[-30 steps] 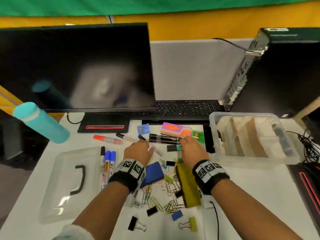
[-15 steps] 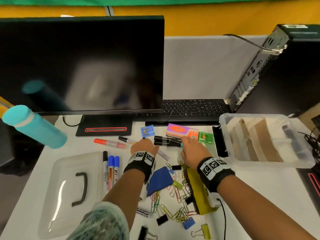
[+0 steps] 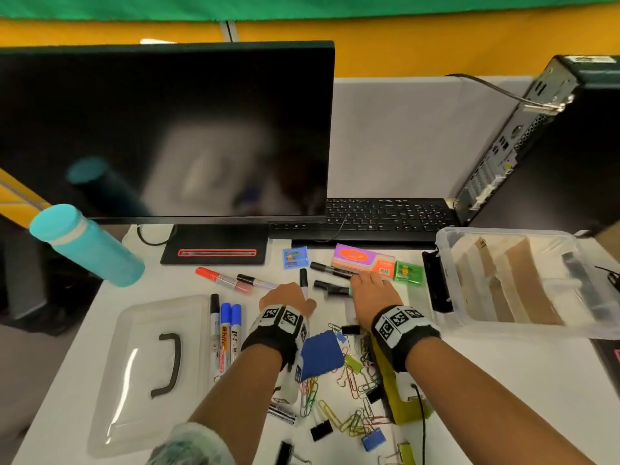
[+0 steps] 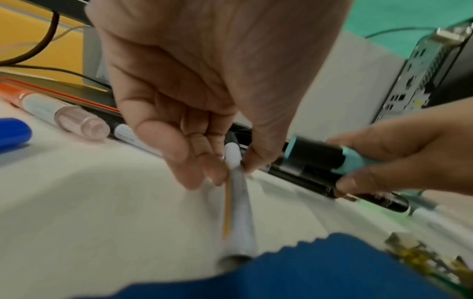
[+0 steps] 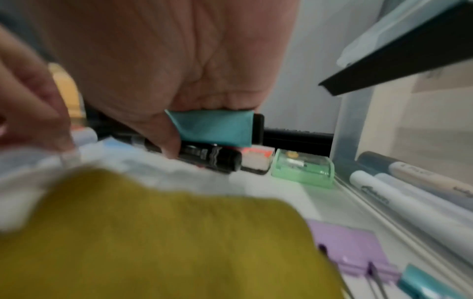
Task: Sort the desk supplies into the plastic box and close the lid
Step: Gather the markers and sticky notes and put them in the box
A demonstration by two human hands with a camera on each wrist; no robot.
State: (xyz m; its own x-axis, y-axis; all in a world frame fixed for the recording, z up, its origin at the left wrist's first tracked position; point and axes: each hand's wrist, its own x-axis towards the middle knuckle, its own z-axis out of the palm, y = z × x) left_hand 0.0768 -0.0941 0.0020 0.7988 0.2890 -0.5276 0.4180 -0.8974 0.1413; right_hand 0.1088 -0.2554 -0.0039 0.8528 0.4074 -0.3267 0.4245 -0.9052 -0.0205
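Observation:
My left hand [image 3: 297,297] pinches a thin white pen [image 4: 238,202] between thumb and fingers; its black cap [image 3: 303,280] points away from me. Just to the right, my right hand [image 3: 364,283] grips a black marker with teal ends [image 4: 320,155], lifted a little over another black marker [image 5: 210,155] on the table. The clear plastic box [image 3: 443,243] stands open at the right with several markers [image 5: 384,194] lying inside. Its clear lid [image 3: 127,391] with a black handle lies flat at the left.
Red and white markers [image 3: 221,280], three upright-lying whiteboard markers [image 3: 225,333], a purple-orange eraser [image 3: 362,260], green [image 3: 407,271] and blue [image 3: 295,256] sharpeners, cloths and many clips [image 3: 352,380] litter the desk. A teal bottle [image 3: 87,246], monitor, keyboard [image 3: 385,216] and PC tower border it.
Both hands have reached a little further forward. My left hand has taken up the white pen and turned it to point away; my right hand has closed round the teal-ended marker.

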